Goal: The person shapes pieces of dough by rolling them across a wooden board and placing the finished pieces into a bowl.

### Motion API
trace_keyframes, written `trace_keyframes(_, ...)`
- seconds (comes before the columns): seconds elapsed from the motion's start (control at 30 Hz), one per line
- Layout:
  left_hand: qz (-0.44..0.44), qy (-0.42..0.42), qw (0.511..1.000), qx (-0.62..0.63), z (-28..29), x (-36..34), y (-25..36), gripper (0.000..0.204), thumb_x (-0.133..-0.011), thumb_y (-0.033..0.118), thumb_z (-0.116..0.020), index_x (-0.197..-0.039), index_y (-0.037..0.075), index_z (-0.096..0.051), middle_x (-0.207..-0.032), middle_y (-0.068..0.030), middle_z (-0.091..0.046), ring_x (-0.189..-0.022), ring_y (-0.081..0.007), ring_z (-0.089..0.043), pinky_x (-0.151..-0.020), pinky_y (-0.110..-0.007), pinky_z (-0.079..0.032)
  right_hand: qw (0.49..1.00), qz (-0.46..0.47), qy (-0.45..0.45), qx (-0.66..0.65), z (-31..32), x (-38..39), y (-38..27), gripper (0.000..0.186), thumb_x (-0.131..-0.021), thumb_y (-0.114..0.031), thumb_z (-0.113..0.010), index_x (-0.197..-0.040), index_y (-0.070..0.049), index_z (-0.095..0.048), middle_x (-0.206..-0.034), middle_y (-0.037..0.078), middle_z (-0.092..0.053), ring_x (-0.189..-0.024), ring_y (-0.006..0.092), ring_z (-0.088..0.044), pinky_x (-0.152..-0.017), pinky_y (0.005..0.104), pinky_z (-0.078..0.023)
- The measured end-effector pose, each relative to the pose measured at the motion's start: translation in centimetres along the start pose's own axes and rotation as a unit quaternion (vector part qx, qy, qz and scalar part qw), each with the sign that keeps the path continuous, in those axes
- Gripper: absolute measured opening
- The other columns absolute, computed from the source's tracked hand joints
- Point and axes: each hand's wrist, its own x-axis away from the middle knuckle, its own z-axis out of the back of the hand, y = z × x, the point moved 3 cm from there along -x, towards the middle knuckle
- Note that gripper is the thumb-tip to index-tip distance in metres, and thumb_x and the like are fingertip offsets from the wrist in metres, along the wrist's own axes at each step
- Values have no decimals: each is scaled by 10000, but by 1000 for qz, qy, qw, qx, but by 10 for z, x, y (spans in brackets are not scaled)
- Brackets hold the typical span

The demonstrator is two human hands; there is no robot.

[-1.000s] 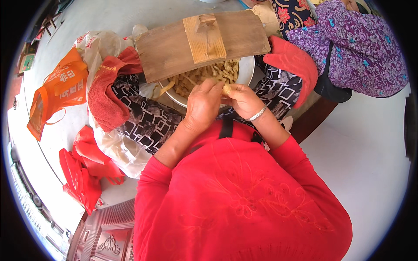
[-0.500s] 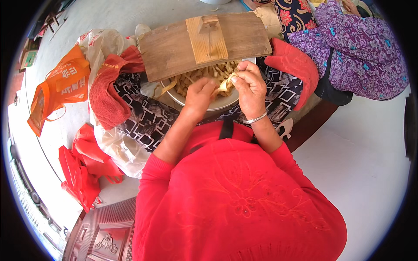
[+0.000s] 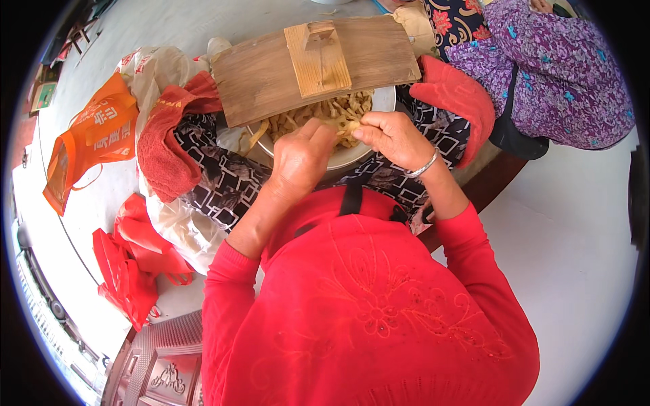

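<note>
A yellowish, limp vegetable-like strip (image 3: 348, 128) lies between my two hands, over a white basin (image 3: 384, 101). The basin holds a heap of similar yellow-brown strips (image 3: 298, 120). My right hand (image 3: 396, 140), with a silver bangle at the wrist, pinches the strip between thumb and forefinger. My left hand (image 3: 302, 154) is closed, knuckles up, at the strip's left side; its fingertips are mostly hidden, so what they grip cannot be made out. A wooden board (image 3: 257, 76) with a lighter wood block (image 3: 318, 64) fixed on it spans the basin's far side.
Red towels (image 3: 169, 162) (image 3: 460, 101) lie over both my patterned knees. To the left are an orange bag (image 3: 101, 132), a whitish plastic bag (image 3: 186, 233) and a red bag (image 3: 128, 271). Another person in purple floral clothing (image 3: 552, 81) sits at the far right.
My hands have moved apart and lower, the right elbow swinging outward. The strip, earlier raised between the fingertips of both hands, now sits lower and is partly covered by them.
</note>
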Motion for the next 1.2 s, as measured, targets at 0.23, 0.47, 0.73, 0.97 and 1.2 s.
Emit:
trace_keyframes(0.23, 144, -64, 959, 237, 7, -12, -26, 119, -920, 112, -603, -964, 8, -642, -770, -45, -624, -701, -129, -572, -640, -279, -463, 999, 36, -3, 0, 24, 3, 2, 249, -922, -181, -629, -770, 12, -591, -603, 17, -436, -589, 79, -401, -548, 247, -369)
trace_keyframes(0.47, 184, -74, 912, 359, 19, -56, -65, 167, -927, 100, -568, -1043, -3, -631, -828, 43, -577, -718, -38, -481, -625, -198, -400, 989, 68, 128, -10, 32, -41, 10, 234, -938, -170, -614, -802, 20, -603, -630, -22, -436, -601, 67, -388, -539, 245, -358)
trace_keyframes(0.73, 216, -25, 923, 318, 17, -79, -88, 177, -874, 138, -584, -958, -13, -623, -766, -16, -615, -715, -87, -525, -645, -261, -446, 981, 60, 181, 42, 39, -64, 11, 250, -889, -210, -635, -780, 11, -595, -619, 169, -492, -539, 254, -467, -557, 357, -415)
trace_keyframes(0.97, 194, 29, 975, 108, 10, -82, -81, 105, -888, 113, -607, -919, 14, -599, -687, -68, -608, -617, -127, -531, -579, -298, -440, 963, 99, 150, 203, 26, -70, 11, 243, -880, -216, -590, -716, -36, -593, -666, 182, -581, -598, 378, -562, -558, 434, -440)
trace_keyframes(1.2, 222, 81, 971, -31, 16, -50, -84, 121, -882, 121, -618, -922, 8, -609, -689, -67, -611, -630, -122, -535, -597, -297, -451, 921, 154, 187, 305, 24, -39, 17, 318, -863, -378, -622, -912, -67, -664, -793, 127, -646, -730, 336, -609, -659, 425, -469)
